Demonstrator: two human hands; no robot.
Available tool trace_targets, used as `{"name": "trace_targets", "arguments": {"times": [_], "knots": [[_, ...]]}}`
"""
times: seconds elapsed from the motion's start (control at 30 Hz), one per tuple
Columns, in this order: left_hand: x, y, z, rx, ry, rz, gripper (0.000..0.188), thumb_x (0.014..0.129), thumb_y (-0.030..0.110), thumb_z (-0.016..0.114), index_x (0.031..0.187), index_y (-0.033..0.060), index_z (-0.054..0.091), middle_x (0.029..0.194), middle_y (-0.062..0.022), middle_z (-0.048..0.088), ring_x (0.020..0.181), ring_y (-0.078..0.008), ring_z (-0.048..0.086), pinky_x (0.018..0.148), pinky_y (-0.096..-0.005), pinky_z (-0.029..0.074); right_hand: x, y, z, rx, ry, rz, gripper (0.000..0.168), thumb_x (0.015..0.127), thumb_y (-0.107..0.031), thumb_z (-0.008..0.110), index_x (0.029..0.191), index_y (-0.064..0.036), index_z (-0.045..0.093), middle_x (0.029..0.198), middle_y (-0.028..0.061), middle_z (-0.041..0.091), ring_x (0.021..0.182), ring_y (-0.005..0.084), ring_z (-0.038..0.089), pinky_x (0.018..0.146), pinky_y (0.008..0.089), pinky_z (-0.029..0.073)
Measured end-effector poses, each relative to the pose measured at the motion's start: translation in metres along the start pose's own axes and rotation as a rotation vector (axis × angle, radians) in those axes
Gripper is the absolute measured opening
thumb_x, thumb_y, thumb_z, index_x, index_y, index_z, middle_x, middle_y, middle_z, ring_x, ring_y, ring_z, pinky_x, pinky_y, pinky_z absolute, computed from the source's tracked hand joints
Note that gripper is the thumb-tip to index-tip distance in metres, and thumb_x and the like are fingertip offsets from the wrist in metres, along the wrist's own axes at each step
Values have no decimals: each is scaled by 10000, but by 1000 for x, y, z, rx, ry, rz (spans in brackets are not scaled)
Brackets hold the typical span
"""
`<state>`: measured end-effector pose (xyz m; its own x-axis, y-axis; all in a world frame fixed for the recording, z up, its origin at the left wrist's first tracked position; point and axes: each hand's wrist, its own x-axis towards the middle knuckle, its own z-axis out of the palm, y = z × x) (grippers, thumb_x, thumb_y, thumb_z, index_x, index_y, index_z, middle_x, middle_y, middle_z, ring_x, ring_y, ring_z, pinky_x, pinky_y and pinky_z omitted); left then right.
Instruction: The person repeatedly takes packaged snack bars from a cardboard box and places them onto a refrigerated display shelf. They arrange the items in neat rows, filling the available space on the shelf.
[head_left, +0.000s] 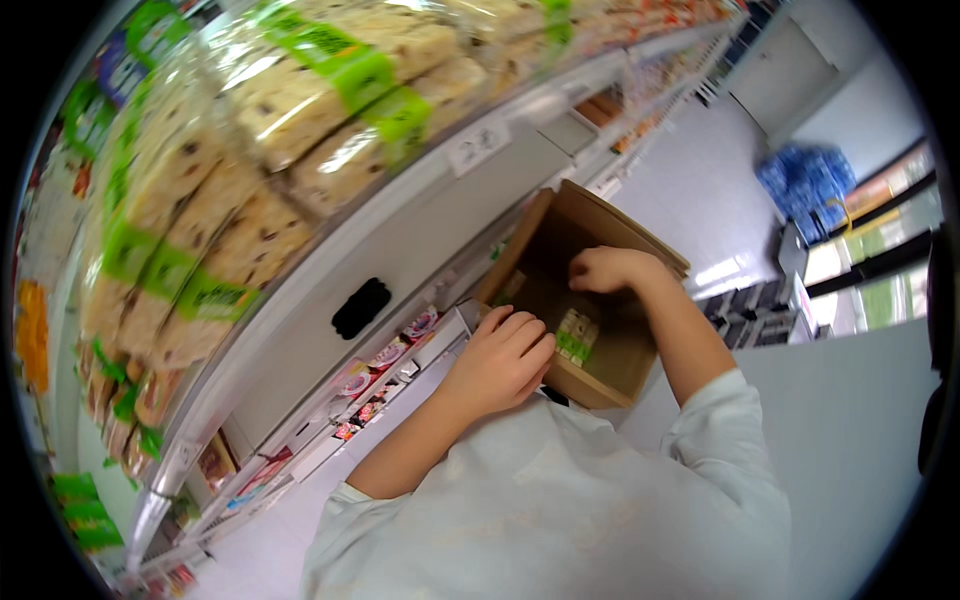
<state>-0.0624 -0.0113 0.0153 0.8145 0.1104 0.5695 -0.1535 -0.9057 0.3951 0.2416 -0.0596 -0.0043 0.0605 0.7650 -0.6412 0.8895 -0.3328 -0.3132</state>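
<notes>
An open cardboard box (630, 375) is tilted in front of my body. My left hand (504, 360) lies at its near left edge, fingers curled over the rim. My right hand (609, 268) reaches into the box's opening with bent fingers; whether anything is in them is hidden. Inside, below that hand, sits a clear pack of pale bars with a green band (577, 336). On the shelf at upper left are larger packs of pale, dark-flecked pastry bars (315, 97) in clear wrap with green bands.
A curved shelf edge (300, 277) with a price tag (480, 146) runs diagonally beside the box. Lower shelves hold small colourful packets (390, 352). Blue-wrapped goods (806, 180) stand on the floor beyond, near dark crates (750, 315). A pale grey surface (847, 405) lies at right.
</notes>
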Motion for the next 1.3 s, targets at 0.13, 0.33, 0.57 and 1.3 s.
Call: {"name": "trace_targets", "arguments": {"times": [0.13, 0.33, 0.57, 1.3], "knots": [[-12, 2, 36, 81, -136, 1, 354, 721, 206, 861, 1011, 122, 677, 918, -31, 611, 962, -232, 612, 984, -441, 452, 79, 58, 84, -122, -180, 215, 446, 888, -372, 737, 1196, -53, 786, 1187, 199, 774, 1147, 354, 725, 989, 451, 566], [-27, 1, 46, 85, -122, 33, 327, 737, 221, 837, 1015, 138, 685, 882, 23, 580, 848, -175, 565, 852, -379, 422, 148, 109, 211, -246, -420, 183, 439, 728, -202, 811, 1137, -42, 807, 1150, 199, 779, 1158, 326, 730, 994, 433, 576], [-35, -1, 49, 110, -60, 42, 208, 811, 169, 693, 1012, 123, 668, 864, 7, 543, 833, -164, 547, 852, -343, 427, 89, 27, 165, -333, -117, 262, 452, 717, -112, 835, 1169, -93, 806, 1288, 148, 716, 1295, 374, 624, 1035, 499, 538], [-11, 3, 32, -35, 339, -301, 664, 945, 319, 731, 1455, -38, 499, 1371, -245, 569, 1303, -369, 530, 1095, -458, 444, -131, -4, -17, 642, 377, -210, 321, 935, -216, 779, 1144, -26, 625, 949, 78, 677, 926, 160, 670, 819, 305, 547]]}}
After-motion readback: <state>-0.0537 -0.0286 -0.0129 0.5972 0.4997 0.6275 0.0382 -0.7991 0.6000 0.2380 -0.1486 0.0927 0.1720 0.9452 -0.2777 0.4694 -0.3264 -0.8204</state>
